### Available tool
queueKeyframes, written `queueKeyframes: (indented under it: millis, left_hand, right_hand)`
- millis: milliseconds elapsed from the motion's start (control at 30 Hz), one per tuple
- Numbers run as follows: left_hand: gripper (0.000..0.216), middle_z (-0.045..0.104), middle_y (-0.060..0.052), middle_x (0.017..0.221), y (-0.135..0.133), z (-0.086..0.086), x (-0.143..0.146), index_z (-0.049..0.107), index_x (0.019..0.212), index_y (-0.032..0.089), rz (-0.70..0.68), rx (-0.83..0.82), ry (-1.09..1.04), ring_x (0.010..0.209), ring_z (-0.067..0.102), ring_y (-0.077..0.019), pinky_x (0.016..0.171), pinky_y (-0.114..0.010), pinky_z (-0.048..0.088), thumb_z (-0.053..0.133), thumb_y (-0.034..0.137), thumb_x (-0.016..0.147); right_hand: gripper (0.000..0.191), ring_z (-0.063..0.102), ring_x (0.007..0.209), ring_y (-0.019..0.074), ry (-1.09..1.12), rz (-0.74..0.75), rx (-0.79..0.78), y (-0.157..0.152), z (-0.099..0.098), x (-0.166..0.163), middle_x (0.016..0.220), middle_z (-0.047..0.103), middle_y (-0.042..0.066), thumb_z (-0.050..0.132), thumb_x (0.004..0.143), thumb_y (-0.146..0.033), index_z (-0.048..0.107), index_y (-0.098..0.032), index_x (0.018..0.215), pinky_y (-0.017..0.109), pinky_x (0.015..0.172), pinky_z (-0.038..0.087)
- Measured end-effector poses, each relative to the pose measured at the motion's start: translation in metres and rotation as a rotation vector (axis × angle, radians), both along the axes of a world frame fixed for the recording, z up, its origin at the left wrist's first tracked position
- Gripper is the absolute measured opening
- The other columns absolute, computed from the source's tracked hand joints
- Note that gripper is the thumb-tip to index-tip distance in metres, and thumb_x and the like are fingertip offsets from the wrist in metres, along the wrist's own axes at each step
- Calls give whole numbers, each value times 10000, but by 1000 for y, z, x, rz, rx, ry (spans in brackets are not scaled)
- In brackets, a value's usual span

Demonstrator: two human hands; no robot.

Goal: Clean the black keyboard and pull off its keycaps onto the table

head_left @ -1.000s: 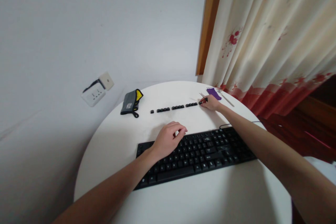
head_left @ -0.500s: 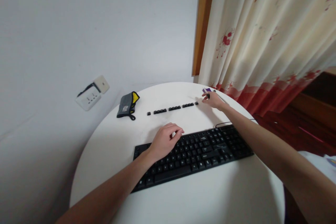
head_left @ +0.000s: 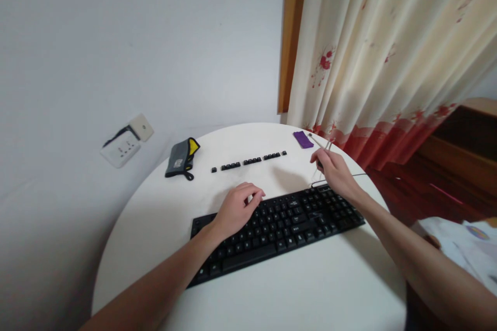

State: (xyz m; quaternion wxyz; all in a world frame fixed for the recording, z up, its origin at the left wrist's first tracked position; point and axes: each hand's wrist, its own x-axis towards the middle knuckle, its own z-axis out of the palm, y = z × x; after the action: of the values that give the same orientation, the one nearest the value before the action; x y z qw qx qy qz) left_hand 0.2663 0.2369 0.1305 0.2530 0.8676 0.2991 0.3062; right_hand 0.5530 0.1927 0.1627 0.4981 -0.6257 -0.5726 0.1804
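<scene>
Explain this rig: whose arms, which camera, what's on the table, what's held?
No machine: a person works bare-handed, seen from a camera worn on the head, looking forward and down. On the round white table lie a black computer keyboard, a row of loose black keycaps beyond it, a yellow-lined gray cloth and a purple cloth. The left hand is over the keyboard, holding nothing visible; the right hand grips a wire-pronged tool, likely a keycap puller, partly hidden.

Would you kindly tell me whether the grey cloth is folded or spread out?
Folded: the grey cloth lies in a compact bundle, with yellow showing at one corner.
</scene>
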Motion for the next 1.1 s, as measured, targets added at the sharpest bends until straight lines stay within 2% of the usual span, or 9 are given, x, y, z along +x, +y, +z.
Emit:
queueKeyframes:
  millis: [133, 267, 467, 633, 733, 967, 1100]
  left_hand:
    - [250, 676, -30, 820, 0, -1, 0, 669, 819, 191, 3, -4, 0, 800, 608, -161, 731, -280, 467, 483, 274, 963]
    - [259, 679, -31, 818, 1, -2, 0, 673, 814, 191, 2, 5, -5, 798, 610, -163, 742, -282, 474, 482, 283, 963]
    - [263, 679, -27, 822, 1, -1, 0, 673, 819, 190, 0, 4, -4, 795, 612, -158, 734, -274, 473, 477, 286, 967]
    - [249, 681, -22, 820, 0, 0, 0, 675, 817, 193, 3, 6, -6, 794, 616, -155, 731, -273, 471, 489, 275, 961]
    - [255, 682, -25, 813, 0, 0, 0, 671, 813, 193, 2, 10, -3, 795, 619, -160, 734, -280, 472, 486, 284, 962]
    - [251, 681, -23, 811, 1, -3, 0, 678, 818, 196, 0, 14, -2, 793, 615, -161, 735, -286, 471, 484, 271, 959]
    - [248, 682, -25, 818, 1, -3, 0, 677, 824, 196, -2, 3, -4, 788, 608, -161, 703, -282, 464, 482, 271, 958]
  right_hand:
    - [288, 446, 496, 130, 19, -17, -56, -17, -17, 3, 543, 491, -15, 473, 902, -411, 607, -185, 785, 257, 499, 348]
    - [286, 498, 503, 146, 16, -27, -97, -24, -25, 6, 560, 572, 9, 493, 882, -414, 612, -188, 753, 261, 496, 360]
    - [274, 532, 517, 155, -11, -7, -141, -26, -34, 2, 594, 618, 17, 501, 885, -411, 630, -187, 795, 263, 508, 387]
    - [266, 561, 530, 163, -81, 32, -159, -23, -32, -1, 604, 635, 17, 496, 891, -395, 635, -191, 790, 268, 534, 416]
    - [250, 571, 520, 166, -133, -1, -156, -22, -29, 3, 602, 645, 20, 507, 881, -374, 643, -191, 779, 274, 544, 426]
    - [273, 581, 516, 181, -94, -3, -192, -21, -36, 3, 596, 646, 26, 478, 892, -389, 645, -192, 804, 281, 518, 426]
    - [251, 641, 628, 214, -289, 6, -161, -26, -34, -14, 665, 677, 57, 444, 911, -330, 616, -211, 772, 299, 629, 439]
